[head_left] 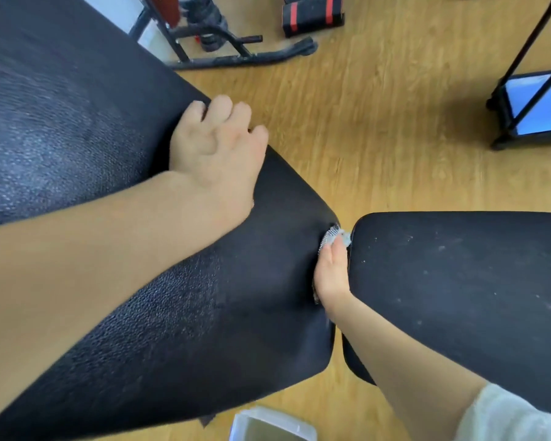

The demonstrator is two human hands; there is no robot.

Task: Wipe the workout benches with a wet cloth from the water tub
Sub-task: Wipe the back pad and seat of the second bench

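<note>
Currently the right hand [331, 275] sits edge-on in the gap between two pads, fingers extended and pressing the cloth [331, 238] flat against the end face of the grained bench pad [172, 329]. A pale, mesh-textured corner of the cloth protrudes past the fingertips, and a second scrap shows near the wrist. The left hand [217, 154] rests palm-down on the same pad, with its fingers hooked over the far edge as a brace. Just beside the right hand lies the speckled bench pad [458, 281], whose surface carries white flecks and appears not yet wiped. The cloth should handle as a light, limp, wet item: it will bunch and slip unless it is kept spread under the whole palm, and it is best taken by a gathered fold rather than a loose corner. The pads look like firm upholstery that turns slick when damp, so they are best steadied at an edge. The water tub [268, 413] stands on the floor [363, 138] below the pads, cut off by the frame edge, and its contents are hard to read. Hidden items include the right thumb, most of the cloth, the end face under contact and the bench frames. Motion blur softens the foreground.
</note>
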